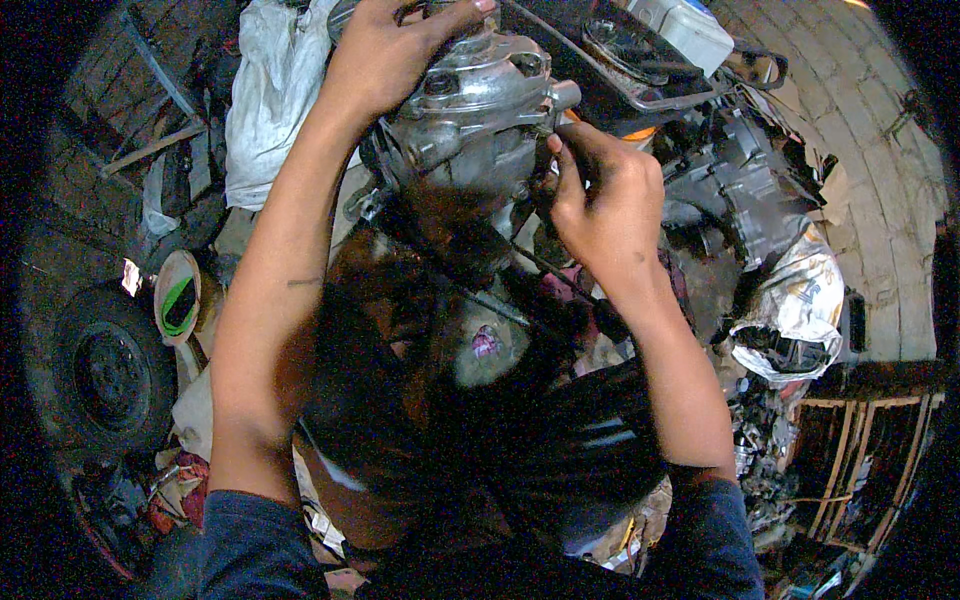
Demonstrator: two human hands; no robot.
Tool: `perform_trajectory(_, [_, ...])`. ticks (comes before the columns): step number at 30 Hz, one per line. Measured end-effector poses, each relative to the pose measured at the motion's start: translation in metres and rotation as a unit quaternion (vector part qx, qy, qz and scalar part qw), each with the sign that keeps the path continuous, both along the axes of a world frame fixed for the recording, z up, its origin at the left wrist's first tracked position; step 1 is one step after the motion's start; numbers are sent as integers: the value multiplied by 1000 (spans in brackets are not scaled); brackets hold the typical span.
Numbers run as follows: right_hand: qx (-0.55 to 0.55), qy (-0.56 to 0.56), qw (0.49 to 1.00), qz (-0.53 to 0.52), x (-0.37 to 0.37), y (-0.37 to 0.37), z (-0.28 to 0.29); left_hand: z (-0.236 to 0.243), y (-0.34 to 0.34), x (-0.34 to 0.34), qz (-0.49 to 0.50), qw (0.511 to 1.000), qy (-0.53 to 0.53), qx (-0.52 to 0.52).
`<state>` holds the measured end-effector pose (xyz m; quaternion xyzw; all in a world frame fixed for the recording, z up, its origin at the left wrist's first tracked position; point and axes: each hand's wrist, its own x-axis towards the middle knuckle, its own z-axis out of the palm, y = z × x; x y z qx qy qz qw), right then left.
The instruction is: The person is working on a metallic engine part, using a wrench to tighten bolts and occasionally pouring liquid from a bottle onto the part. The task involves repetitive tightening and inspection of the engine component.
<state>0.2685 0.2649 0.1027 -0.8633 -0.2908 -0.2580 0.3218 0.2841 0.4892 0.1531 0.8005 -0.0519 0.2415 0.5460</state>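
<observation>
**Both hands on metal pump housing**

Grey cast-metal pump housing (480,110) sits far centre, above the person's lap, greasy, with a short pipe stub on its right side. Left hand (385,55) clamped over the housing top, fingers wrapped across it. Right hand (605,200) clenched just right of the housing, fingertips pinching something small at the stub; can't tell what. Dark flat tray (620,60) behind, far right. White cloth (270,90) far left. Tyre (105,370) near left. Crumpled silver bag (800,300) right
</observation>
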Motion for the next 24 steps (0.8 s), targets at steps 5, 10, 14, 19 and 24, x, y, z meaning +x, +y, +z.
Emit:
perform_trajectory(5, [12,121,991,62,-13,3,5,-2,1,2,16,1000,10,-11])
perform_trajectory(10, [-1,130,991,-7,-3,-1,0,0,-3,1,10,1000,-14,17])
perform_trajectory(14, [-2,101,994,29,-17,3,1,0,-2,-1,20,999,-27,26])
perform_trajectory(19, [-14,97,995,6,-9,3,2,2,-5,-2,20,1000,-1,5])
perform_trajectory(24, [28,79,996,-2,1,3,-2,6,-8,-4,34,999,0,18])
